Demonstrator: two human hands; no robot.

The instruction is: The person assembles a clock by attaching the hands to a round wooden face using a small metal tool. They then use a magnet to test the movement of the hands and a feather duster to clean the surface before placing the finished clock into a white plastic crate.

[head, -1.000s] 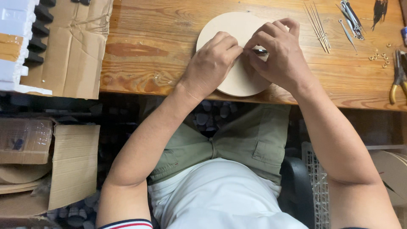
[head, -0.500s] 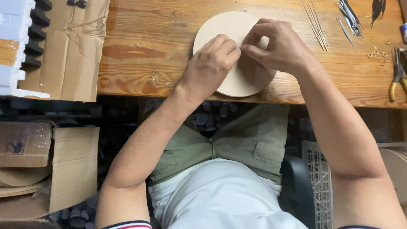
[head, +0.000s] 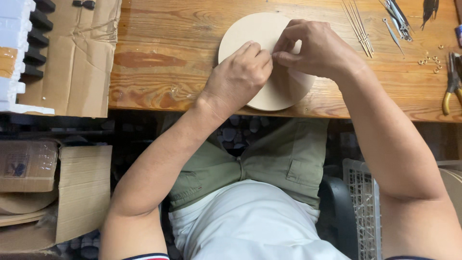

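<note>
A round, pale wooden disc point(head: 250, 29) lies flat on the wooden table point(head: 163, 58), close to its front edge. Both of my hands rest over the disc. My left hand point(head: 238, 77) covers its lower middle, with thumb and fingers pinched together. My right hand point(head: 317, 48) sits over the disc's right side, fingertips pinched against those of the left. The fingertips meet on something very small, which the fingers hide almost entirely.
Thin metal pins point(head: 358, 21) lie to the right of the disc, with slim tools point(head: 397, 19), small brass rings point(head: 430, 58) and yellow-handled pliers point(head: 451, 84) further right. Flattened cardboard point(head: 72, 62) and white foam point(head: 14, 48) sit at the left. A white basket point(head: 361, 207) stands below the table.
Both hands have stayed pinched together over the disc. A small silvery piece that showed between the fingers a second ago is now covered.
</note>
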